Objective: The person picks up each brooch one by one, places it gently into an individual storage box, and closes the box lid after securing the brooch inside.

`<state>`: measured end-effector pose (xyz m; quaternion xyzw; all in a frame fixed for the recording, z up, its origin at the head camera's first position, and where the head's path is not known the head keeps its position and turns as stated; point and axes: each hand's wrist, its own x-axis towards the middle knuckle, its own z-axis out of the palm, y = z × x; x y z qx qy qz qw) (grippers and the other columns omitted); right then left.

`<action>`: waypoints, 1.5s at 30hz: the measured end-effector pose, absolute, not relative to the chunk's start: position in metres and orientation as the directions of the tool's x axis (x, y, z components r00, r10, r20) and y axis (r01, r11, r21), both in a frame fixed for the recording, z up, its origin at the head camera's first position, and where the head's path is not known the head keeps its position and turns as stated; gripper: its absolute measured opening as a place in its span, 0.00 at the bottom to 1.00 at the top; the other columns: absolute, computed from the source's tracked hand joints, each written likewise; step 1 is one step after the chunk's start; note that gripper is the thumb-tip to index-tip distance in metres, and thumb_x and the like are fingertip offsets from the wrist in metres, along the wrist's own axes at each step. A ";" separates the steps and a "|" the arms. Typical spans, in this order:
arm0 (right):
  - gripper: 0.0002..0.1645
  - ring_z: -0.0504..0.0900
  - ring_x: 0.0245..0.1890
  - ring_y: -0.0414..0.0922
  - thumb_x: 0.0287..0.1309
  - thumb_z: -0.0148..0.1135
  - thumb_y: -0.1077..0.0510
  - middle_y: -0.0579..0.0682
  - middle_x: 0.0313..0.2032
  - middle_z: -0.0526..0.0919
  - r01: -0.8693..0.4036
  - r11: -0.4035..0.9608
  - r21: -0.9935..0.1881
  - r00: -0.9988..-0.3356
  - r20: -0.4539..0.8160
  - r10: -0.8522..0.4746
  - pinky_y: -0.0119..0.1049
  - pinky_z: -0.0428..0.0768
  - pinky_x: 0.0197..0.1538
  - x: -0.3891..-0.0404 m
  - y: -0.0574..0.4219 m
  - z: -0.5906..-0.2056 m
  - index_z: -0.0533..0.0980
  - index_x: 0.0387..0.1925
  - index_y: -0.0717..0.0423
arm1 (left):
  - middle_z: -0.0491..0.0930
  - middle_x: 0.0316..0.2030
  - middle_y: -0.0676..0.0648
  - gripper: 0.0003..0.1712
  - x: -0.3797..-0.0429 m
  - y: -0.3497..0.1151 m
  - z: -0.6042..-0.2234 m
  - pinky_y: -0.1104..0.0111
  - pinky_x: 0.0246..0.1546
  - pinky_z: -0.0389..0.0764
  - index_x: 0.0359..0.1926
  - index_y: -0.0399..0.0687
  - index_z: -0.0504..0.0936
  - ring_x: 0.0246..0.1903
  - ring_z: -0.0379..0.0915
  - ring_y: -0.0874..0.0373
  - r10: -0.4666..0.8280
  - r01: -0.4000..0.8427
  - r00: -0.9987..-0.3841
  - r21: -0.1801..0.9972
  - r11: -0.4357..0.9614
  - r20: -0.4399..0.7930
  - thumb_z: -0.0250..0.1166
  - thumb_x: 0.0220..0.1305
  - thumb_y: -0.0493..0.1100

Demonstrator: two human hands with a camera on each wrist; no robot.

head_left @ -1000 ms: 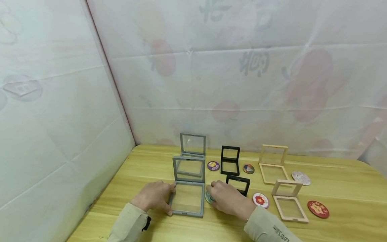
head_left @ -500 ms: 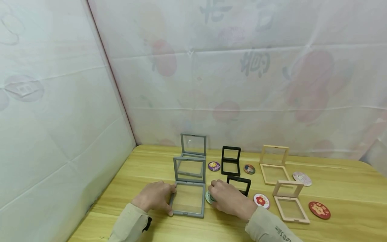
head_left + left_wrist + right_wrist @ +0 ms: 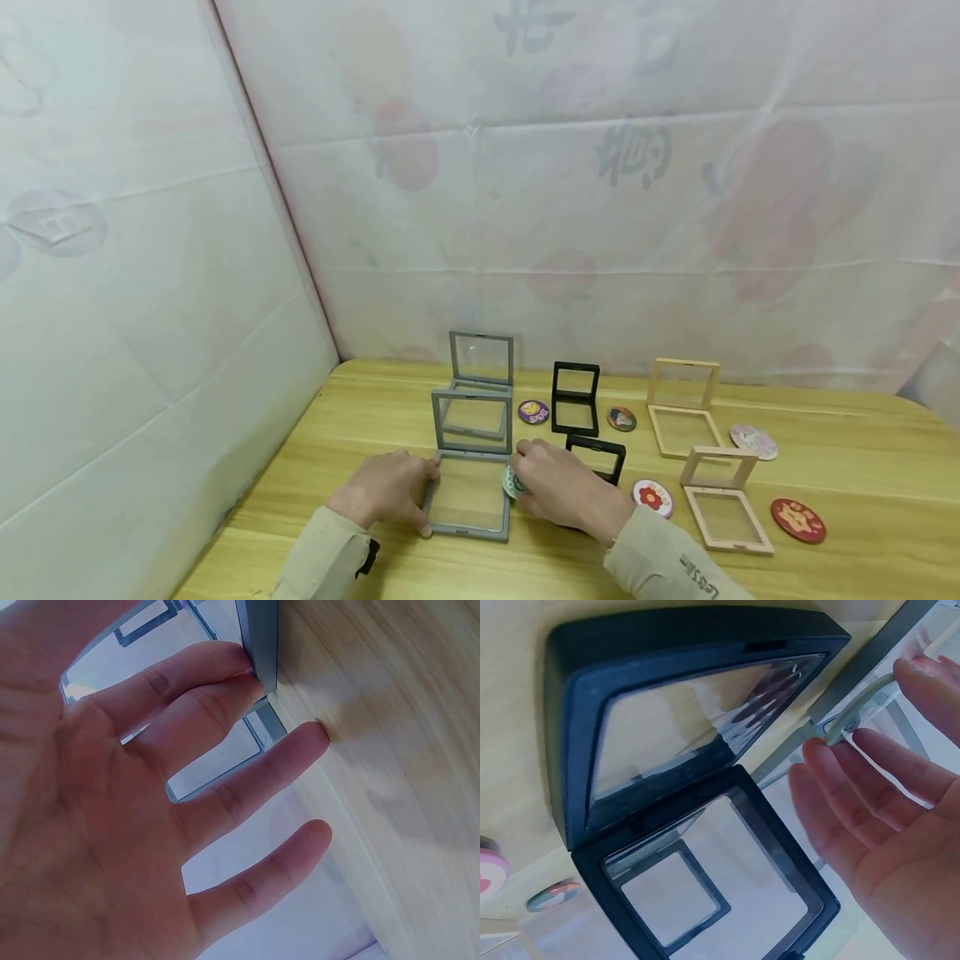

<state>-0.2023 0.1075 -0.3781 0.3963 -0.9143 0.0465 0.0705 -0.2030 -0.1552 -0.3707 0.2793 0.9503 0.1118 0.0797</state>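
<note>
My left hand (image 3: 386, 487) rests along the left side of an open grey display frame (image 3: 471, 532), thumb at its near corner. In the left wrist view the index and middle fingertips touch the frame's grey edge (image 3: 260, 645); the other two fingers are stretched out. My right hand (image 3: 564, 490) pinches a round green button badge (image 3: 511, 482) by its edge. That badge stands tilted over the frame's right border, partly hidden by the fingers. Beside the right hand stands a small open black display frame (image 3: 596, 458), its lower part covered by the hand.
Behind stand another grey frame (image 3: 482, 335), a black frame (image 3: 576, 367) and a yellow frame (image 3: 684, 363). A beige frame (image 3: 729, 546) is at right. Around them lie purple (image 3: 533, 412), dark multicoloured (image 3: 622, 418), pale (image 3: 753, 442), red-flower (image 3: 652, 498) and red (image 3: 798, 520) badges.
My right hand has lifted the green badge off the table and moved it slightly left, to the grey frame's right border. My left hand has stayed in place.
</note>
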 end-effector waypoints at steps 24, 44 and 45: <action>0.19 0.83 0.36 0.46 0.53 0.78 0.58 0.55 0.40 0.82 -0.754 0.657 0.009 -0.646 0.176 -0.743 0.31 0.82 0.36 -0.203 0.093 -0.370 0.83 0.43 0.66 | 0.87 0.43 0.41 0.39 -0.203 -0.153 -0.371 0.59 0.37 0.84 0.53 0.40 0.85 0.25 0.67 0.64 0.531 0.501 -0.842 0.224 0.836 -0.096 0.87 0.37 0.50; 0.16 0.84 0.37 0.45 0.56 0.77 0.55 0.55 0.42 0.84 -0.769 0.638 0.039 -0.627 0.142 -0.766 0.32 0.83 0.41 -0.206 0.080 -0.370 0.84 0.40 0.63 | 0.86 0.46 0.41 0.40 -0.203 -0.152 -0.370 0.66 0.31 0.79 0.53 0.39 0.85 0.23 0.65 0.64 0.528 0.495 -0.842 0.233 0.837 -0.110 0.86 0.37 0.49; 0.15 0.83 0.37 0.44 0.56 0.76 0.55 0.54 0.41 0.84 -0.771 0.636 0.041 -0.626 0.139 -0.767 0.32 0.82 0.40 -0.206 0.079 -0.370 0.84 0.39 0.63 | 0.86 0.47 0.41 0.40 -0.203 -0.152 -0.370 0.67 0.31 0.78 0.53 0.39 0.85 0.23 0.65 0.64 0.527 0.493 -0.843 0.235 0.838 -0.111 0.86 0.37 0.49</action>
